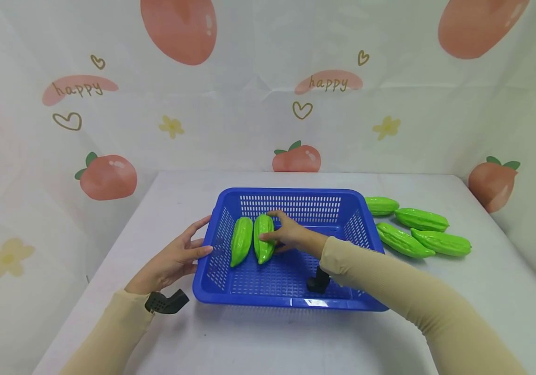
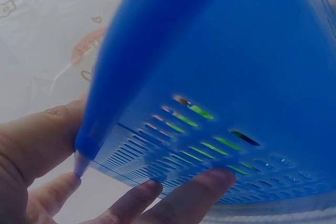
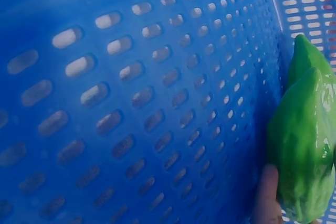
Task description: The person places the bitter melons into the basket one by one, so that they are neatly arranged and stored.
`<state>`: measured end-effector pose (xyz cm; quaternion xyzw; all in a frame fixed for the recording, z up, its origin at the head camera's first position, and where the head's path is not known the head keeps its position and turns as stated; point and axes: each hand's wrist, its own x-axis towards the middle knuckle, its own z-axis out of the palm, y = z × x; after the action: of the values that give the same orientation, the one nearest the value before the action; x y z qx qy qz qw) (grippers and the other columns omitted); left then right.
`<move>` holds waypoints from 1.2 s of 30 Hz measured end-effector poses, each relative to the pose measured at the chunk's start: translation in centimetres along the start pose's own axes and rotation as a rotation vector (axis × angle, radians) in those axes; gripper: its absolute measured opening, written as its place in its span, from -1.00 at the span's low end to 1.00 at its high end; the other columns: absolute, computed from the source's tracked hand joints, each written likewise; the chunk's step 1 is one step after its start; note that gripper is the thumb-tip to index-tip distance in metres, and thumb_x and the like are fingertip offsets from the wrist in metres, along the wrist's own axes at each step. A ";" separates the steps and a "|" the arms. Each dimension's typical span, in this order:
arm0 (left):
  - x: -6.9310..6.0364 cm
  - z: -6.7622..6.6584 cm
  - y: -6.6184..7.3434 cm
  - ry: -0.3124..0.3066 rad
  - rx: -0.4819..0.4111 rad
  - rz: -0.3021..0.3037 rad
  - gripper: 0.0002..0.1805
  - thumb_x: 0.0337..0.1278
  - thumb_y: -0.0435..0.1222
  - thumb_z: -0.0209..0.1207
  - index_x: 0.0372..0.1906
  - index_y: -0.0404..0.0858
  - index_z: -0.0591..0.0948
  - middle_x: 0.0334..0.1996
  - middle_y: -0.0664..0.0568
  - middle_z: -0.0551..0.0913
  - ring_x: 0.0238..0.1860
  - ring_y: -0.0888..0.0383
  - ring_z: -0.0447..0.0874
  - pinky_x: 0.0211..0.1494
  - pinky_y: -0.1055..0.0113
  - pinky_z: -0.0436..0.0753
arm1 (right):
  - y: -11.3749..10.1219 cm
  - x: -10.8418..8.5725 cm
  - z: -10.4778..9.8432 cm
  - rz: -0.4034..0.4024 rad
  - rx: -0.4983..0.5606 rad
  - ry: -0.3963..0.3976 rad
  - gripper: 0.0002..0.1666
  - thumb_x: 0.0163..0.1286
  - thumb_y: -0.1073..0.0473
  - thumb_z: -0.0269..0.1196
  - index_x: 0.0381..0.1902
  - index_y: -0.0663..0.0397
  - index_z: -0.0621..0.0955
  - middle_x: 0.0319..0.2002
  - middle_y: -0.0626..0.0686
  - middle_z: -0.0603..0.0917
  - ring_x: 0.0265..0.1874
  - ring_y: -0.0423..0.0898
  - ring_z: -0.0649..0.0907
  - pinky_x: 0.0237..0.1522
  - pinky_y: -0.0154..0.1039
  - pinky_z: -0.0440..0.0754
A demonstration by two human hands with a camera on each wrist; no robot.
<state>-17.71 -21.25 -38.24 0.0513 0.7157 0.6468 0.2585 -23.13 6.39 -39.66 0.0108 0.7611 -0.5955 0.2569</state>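
Green gourd (image 1: 262,247) in the left half of the blue basket (image 1: 268,298), long axis running near to far. Right hand (image 1: 290,232) grips it from the right, grip narrow, about the gourd's width: thumb on top, other fingers round the far end and right side. Whether the gourd bears on the basket floor, can't tell. Right wrist view shows only a fingertip by the gourd; most of the hand is cut off.

Second gourd (image 1: 242,242) just beside, to the left, in the basket, small gap between, roughly parallel.

Left hand (image 1: 181,256) at the basket's left side, fingers spread fairly wide, touching rim and slotted outer wall.

Right sleeve (image 1: 390,273) crosses the basket's right side, covering part of the near right corner and some floor. Black wrist mount (image 1: 318,281) also blocks a bit of floor. Another black mount (image 1: 167,302) on the left wrist.

Four loose gourds (image 1: 421,220) on the white table (image 1: 258,344), right of the basket, clustered; the far left one is partly hidden by the basket rim.

Backdrop (image 1: 240,104) behind: peach-like fruit, hearts, yellow flowers. Readable writing: "happy", twice, left and centre-right, on pink patches.
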 end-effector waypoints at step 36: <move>-0.3 0.1 0.3 0.006 -0.005 -0.006 -0.07 0.29 -0.25 0.19 0.54 0.19 -0.14 0.36 -0.36 0.30 0.07 -0.13 0.65 0.05 -0.06 0.64 | 0.0 0.3 0.4 0.032 -0.002 0.007 -0.07 0.28 0.26 0.32 0.48 -0.03 0.11 -0.32 0.16 0.44 -0.52 -0.10 0.52 -0.12 0.00 0.72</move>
<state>-17.50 -21.18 -37.86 0.0469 0.7151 0.6478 0.2584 -23.22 5.96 -39.83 0.0248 0.7621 -0.5907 0.2639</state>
